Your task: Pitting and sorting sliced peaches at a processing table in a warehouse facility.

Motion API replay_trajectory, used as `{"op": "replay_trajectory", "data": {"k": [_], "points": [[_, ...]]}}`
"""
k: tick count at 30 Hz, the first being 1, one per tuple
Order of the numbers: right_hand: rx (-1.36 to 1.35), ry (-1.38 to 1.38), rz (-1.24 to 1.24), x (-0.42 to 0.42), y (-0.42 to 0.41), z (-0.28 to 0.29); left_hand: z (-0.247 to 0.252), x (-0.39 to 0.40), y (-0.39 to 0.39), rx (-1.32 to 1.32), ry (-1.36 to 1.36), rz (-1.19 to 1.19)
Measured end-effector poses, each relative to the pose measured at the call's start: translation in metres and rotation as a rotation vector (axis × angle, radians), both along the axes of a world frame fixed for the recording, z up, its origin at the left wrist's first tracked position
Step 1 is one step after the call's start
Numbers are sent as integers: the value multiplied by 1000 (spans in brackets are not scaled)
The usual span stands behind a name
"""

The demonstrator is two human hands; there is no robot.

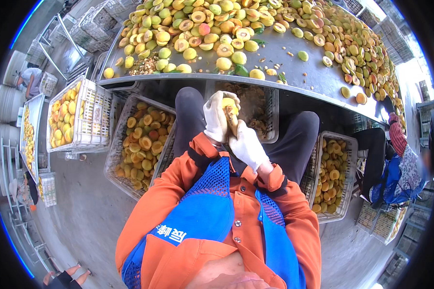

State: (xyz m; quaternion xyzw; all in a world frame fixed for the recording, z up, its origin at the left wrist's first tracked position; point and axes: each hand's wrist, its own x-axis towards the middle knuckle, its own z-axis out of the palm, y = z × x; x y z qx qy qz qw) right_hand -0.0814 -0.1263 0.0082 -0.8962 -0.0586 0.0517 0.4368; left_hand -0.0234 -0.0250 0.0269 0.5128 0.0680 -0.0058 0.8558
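Note:
White gloves cover both hands, which meet over my lap just below the table's edge. My left hand point(217, 116) is closed around a yellow stone fruit point(229, 104), likely a peach or apricot, whose top shows a brownish, torn surface. Gripped in my right hand point(246, 142) is a tool with a light brown handle point(232, 124); its tip meets the fruit, and the tip's shape is unclear. Beneath my hands, a plastic crate point(273, 119) holds brown scraps or pits. On the metal table point(202, 76) lie heaps of whole and halved fruit, loose pits and green leaves.
Crates of halved fruit stand left point(110, 169) and right point(351, 173) of my knees. Further left is a raised white crate point(97, 119) full of fruit. A co-worker in a red sleeve point(398, 133) sits at the far right. Stacked crates point(97, 21) stand behind the table.

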Motion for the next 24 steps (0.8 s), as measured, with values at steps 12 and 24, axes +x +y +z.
{"op": "replay_trajectory", "data": {"k": [12,24], "points": [[685,645,113,8,-12,21,-15,8,14,-290,-22,-335],[-598,98,164,8,-55,-16,-38,25,22,-91,120,-51]]}}
